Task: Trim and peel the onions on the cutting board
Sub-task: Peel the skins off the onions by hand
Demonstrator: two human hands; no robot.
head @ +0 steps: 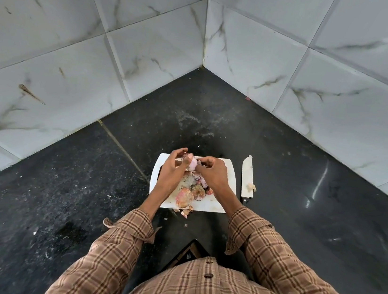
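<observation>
Left hand (173, 166): fingers curled round a pale pink onion (192, 164), held up over the far end of the board (220, 204).
Right hand (212, 171): fingertips pinched at the onion's right side — apparently on a strip of skin, though the contact is too small to confirm.
Onion: between the two hands, touching both; its long axis cannot be told.
Key relation: the onion sits directly at the left fingers and just left of the right fingers, so a peeling pull would likely run rightward, away from the left hand's hold.
Peels (190, 193): heaped on the board below the fingers, toward the body; a few scraps lie off the near edge.
Knife (247, 178): flat on the dark worktop (57, 203), right of the right hand — untouched.
Step, as judged: peeling.
</observation>
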